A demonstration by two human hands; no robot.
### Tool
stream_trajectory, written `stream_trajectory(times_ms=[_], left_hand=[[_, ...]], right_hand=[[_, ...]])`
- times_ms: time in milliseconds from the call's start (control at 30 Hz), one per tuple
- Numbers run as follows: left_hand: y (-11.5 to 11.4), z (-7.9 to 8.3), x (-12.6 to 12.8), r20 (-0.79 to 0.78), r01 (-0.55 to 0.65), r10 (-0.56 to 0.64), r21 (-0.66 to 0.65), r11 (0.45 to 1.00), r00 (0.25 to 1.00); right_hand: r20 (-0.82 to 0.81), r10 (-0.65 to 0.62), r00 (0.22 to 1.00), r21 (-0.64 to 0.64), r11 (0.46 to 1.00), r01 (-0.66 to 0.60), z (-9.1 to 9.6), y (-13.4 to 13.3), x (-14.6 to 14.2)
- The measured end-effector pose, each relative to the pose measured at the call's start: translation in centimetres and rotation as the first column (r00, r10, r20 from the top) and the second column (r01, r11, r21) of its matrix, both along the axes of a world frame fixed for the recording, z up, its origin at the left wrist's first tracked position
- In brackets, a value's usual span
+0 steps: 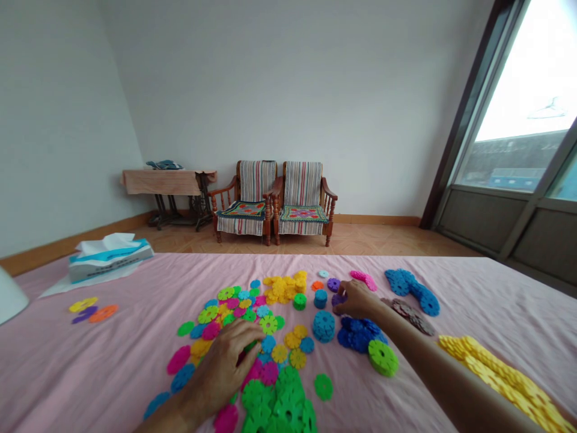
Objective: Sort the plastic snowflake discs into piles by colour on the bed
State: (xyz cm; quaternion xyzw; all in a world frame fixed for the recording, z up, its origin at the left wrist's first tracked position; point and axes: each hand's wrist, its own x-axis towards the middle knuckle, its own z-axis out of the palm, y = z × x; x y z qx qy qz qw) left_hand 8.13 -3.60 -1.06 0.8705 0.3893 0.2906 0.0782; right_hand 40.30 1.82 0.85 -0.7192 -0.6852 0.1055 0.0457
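Note:
Several flat plastic snowflake discs in many colours lie spread on a pink tablecloth. My left hand rests palm down on the mixed pile, fingers curled over a green disc. My right hand reaches farther out, fingertips pinched on a purple disc beside a small blue stack. A green heap lies near my left wrist. A dark blue heap and a green stack sit under my right forearm.
A yellow chain of discs runs along the right edge, a blue chain and a brown one lie beyond. A tissue box stands at left, with three loose discs. Two wooden chairs and a side table stand by the wall.

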Motion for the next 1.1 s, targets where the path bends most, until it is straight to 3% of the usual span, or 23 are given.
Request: stream_trajectory(times_ms=[600, 933, 1100], left_hand=[[0.2, 0.1, -0.1, -0.037, -0.005, 0.005, -0.002, 1.000, 0.999], [0.2, 0.1, 0.0, -0.050, -0.014, 0.015, 0.027, 1.000, 0.999], [0.2, 0.3, 0.0, -0.055, -0.002, 0.004, 0.031, 1.000, 0.998]], right_hand=[[-0.210, -0.077, 0.975, -0.191, 0.981, 0.037, -0.4, 1.5, 1.1], [-0.230, -0.029, 0.973, -0.179, 0.984, -0.013, -0.1, 1.3, 0.8], [-0.252, 0.061, 0.966, -0.130, 0.987, -0.097, 0.4, 1.1, 0.6]])
